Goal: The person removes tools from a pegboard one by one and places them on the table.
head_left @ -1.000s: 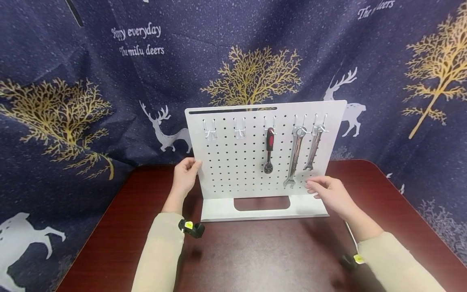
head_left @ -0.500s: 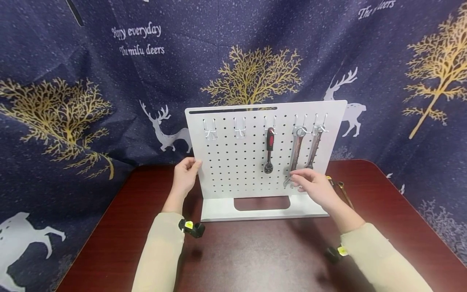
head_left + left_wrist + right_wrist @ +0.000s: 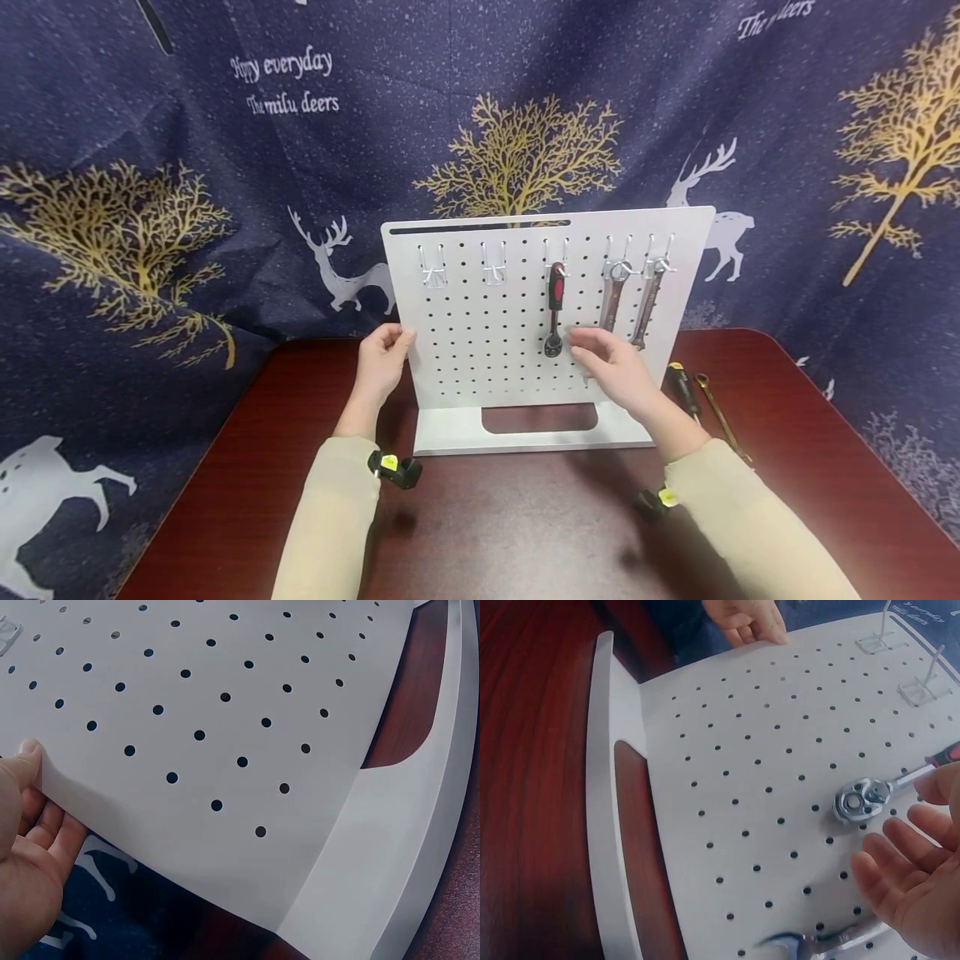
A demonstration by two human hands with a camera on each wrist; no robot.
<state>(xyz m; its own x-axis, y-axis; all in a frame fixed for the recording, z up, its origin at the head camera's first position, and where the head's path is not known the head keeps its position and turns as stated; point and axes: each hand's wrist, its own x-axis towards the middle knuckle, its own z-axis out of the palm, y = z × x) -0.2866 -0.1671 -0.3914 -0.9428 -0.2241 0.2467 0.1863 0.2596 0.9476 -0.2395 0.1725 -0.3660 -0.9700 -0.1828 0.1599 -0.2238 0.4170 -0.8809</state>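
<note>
Our right hand [image 3: 919, 874] hangs beside the ratchet [image 3: 870, 796], fingers loosely bent, a wrench [image 3: 821, 945] partly hidden behind it on the white pegboard [image 3: 784, 876]. Our left hand [image 3: 746, 616] touches the board's edge; we also see wire hooks [image 3: 915, 693] and red tabletop [image 3: 532, 780].

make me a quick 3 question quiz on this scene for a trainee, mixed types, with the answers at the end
1. How many tools hang on the board?
2. True or false: the screwdriver lies on the same side of the board as the left hand.
3. What does the left hand pinch? a) a wrench b) the edge of the board c) a hook

Key:
1. Three: the ratchet, the larger wrench and the smaller wrench.
2. False; it lies on the table at the opposite side, to the right.
3. b
</note>
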